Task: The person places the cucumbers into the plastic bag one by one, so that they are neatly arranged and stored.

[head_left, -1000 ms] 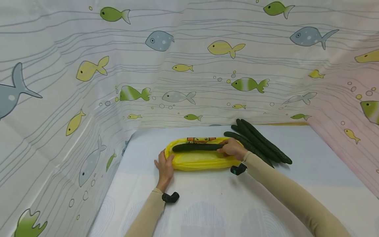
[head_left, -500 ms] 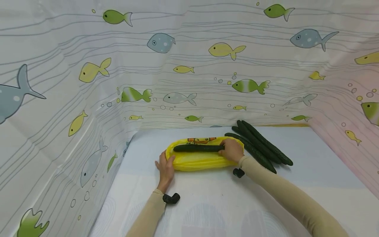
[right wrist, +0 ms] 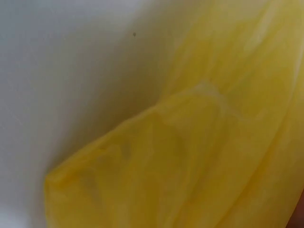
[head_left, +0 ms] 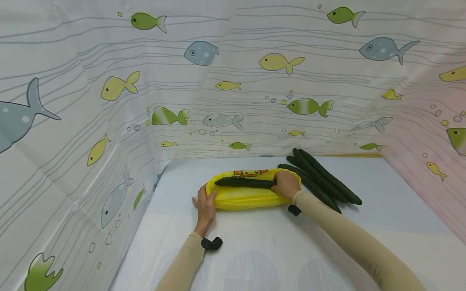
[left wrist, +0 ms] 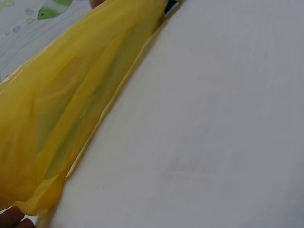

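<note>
A yellow plastic bag (head_left: 240, 203) lies with its mouth spread wide in the head view, orange and dark print along its far rim. Inside the mouth, a dark green cucumber (head_left: 244, 182) runs left to right. My right hand (head_left: 286, 184) grips the cucumber's right end, which its fingers hide. At the bag's left end, my left hand (head_left: 206, 206) holds the rim, thumb towards the mouth. Yellow film (left wrist: 80, 95) spans the left wrist view, with fingertips (left wrist: 12, 217) at its lower corner. In the right wrist view, film (right wrist: 190, 156) covers most of the frame.
Several more cucumbers (head_left: 320, 178) lie slanted together on the white table (head_left: 255, 242), just right of the bag. A curtain printed with fish (head_left: 218, 109) rises behind the table and along both sides.
My right hand has turned a little and its wrist sits closer to the bag, still gripping the cucumber. The left hand stays at the bag's left end. The whole view has shifted slightly.
</note>
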{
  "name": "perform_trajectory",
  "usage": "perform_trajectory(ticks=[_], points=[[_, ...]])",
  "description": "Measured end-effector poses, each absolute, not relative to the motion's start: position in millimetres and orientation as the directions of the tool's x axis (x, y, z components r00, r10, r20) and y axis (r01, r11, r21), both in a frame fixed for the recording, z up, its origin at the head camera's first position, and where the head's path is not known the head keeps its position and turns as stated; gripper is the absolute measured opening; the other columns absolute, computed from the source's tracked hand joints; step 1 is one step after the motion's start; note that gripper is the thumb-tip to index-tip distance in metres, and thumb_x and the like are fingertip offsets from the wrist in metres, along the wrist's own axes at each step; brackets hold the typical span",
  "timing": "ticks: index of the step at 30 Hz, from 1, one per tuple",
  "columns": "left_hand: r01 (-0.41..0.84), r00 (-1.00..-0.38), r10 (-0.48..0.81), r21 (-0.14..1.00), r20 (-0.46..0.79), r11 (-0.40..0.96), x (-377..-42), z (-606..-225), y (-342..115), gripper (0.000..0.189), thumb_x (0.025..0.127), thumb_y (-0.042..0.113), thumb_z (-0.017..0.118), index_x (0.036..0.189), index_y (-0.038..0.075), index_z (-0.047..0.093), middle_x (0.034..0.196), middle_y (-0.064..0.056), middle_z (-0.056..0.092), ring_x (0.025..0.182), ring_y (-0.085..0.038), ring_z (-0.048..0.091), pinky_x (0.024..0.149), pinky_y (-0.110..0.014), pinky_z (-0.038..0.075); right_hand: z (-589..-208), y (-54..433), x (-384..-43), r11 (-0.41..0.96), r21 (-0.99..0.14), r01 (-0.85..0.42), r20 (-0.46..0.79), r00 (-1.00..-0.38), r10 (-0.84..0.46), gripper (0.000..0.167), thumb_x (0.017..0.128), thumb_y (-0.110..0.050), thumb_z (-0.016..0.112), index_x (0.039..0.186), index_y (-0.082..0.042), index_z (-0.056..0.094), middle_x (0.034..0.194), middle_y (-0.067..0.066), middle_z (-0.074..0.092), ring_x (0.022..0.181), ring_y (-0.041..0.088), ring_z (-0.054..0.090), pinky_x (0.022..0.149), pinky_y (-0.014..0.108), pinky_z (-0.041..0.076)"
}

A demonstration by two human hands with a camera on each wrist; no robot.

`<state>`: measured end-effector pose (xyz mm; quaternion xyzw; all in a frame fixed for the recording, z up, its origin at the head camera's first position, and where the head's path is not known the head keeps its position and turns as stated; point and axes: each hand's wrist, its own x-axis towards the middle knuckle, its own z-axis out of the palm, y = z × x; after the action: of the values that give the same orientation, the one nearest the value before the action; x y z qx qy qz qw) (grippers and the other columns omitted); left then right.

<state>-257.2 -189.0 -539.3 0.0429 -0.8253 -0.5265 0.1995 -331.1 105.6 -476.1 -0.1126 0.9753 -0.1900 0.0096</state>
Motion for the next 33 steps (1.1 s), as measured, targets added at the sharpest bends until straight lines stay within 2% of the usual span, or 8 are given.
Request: perform_trajectory(ticks=[8, 12, 17, 25, 33], points=[[0.141, -0.914, -0.283, 0.882, 0.29, 0.449, -257, -539, -188, 0.053, 0.1, 0.024, 0.048, 0.146, -0.002, 0.051, 0.143, -0.026, 0.056, 0.143, -0.043, 0.046, 0.124, -0.073, -0.014, -476, 105, -333, 0.888, -0.405, -0.217, -0.041, -0.966, -0.255, 0.04, 0.091, -0.008, 0.078, 0.126, 0.008, 0.07, 0.125, 0.023, 0.073, 0.113, 0.036, 0.069, 0.107, 0.053, 0.056], [0.139, -0.914, -0.286, 0.885, 0.287, 0.445, -256, -538, -188, 0.052, 0.1, 0.024, 0.047, 0.146, -0.002, 0.051, 0.143, -0.026, 0.056, 0.143, -0.043, 0.046, 0.124, -0.072, -0.015, -475, 105, -333, 0.891, -0.395, -0.225, -0.059, -0.961, -0.269, 0.044, 0.088, -0.005, 0.077, 0.129, 0.008, 0.068, 0.127, 0.024, 0.072, 0.115, 0.037, 0.068, 0.109, 0.053, 0.054], [0.13, -0.916, -0.29, 0.889, 0.277, 0.439, -256, -538, -188, 0.054, 0.1, 0.025, 0.047, 0.147, -0.003, 0.05, 0.144, -0.027, 0.055, 0.144, -0.043, 0.046, 0.125, -0.07, -0.015, -475, 105, -330, 0.906, -0.363, -0.216, -0.104, -0.957, -0.27, 0.056, 0.084, -0.009, 0.08, 0.135, 0.007, 0.063, 0.132, 0.024, 0.07, 0.116, 0.037, 0.066, 0.111, 0.055, 0.052], [0.128, -0.915, -0.296, 0.892, 0.276, 0.434, -256, -540, -189, 0.056, 0.099, 0.025, 0.047, 0.147, -0.004, 0.049, 0.145, -0.028, 0.054, 0.144, -0.045, 0.045, 0.125, -0.07, -0.015, -468, 105, -326, 0.928, -0.271, -0.256, -0.166, -0.937, -0.308, 0.076, 0.083, -0.018, 0.077, 0.152, 0.0, 0.051, 0.143, 0.027, 0.062, 0.126, 0.044, 0.061, 0.109, 0.061, 0.052], [0.125, -0.918, -0.291, 0.892, 0.271, 0.435, -257, -540, -190, 0.056, 0.1, 0.026, 0.048, 0.147, -0.004, 0.049, 0.146, -0.027, 0.054, 0.145, -0.044, 0.045, 0.126, -0.069, -0.015, -458, 107, -323, 0.922, -0.287, -0.26, -0.232, -0.915, -0.331, 0.092, 0.083, -0.023, 0.079, 0.162, -0.003, 0.037, 0.157, 0.03, 0.048, 0.139, 0.049, 0.051, 0.116, 0.068, 0.043]])
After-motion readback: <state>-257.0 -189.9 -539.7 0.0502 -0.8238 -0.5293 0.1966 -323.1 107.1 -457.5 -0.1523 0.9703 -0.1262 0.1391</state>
